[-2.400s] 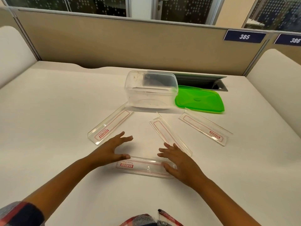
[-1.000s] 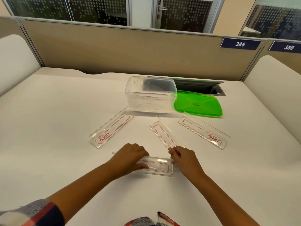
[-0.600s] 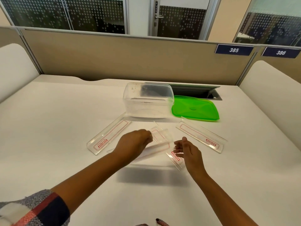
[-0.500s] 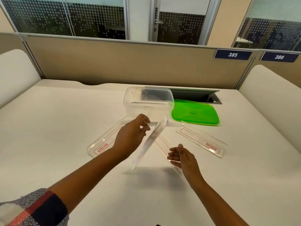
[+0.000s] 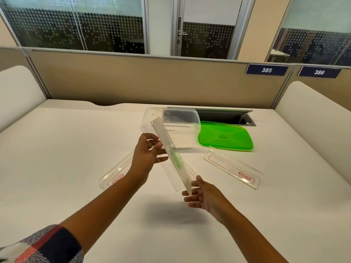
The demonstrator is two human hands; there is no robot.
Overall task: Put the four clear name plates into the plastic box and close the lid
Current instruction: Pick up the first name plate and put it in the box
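My left hand point(image 5: 147, 154) holds a clear name plate point(image 5: 171, 150) up in the air, tilted, with green handwriting on its paper insert. The plate's upper end is in front of the clear plastic box point(image 5: 152, 118). My right hand point(image 5: 202, 195) pinches the plate's lower end between thumb and fingers. A second plate point(image 5: 114, 177) lies on the desk to the left, and a third point(image 5: 233, 168) to the right. Another plate point(image 5: 171, 177) lies in the middle, partly hidden behind the held one. The green lid point(image 5: 226, 138) lies flat right of the box.
An open cable slot point(image 5: 228, 116) is set in the white desk behind the lid. A beige partition point(image 5: 152, 80) closes the far edge, and white side panels point(image 5: 17, 92) flank the desk. A plaid sleeve point(image 5: 43, 245) covers my left forearm.
The nearest plate left the desk in my left hand and swung up toward the box. My right hand let go, then took its lower end again. The view tilted upward.
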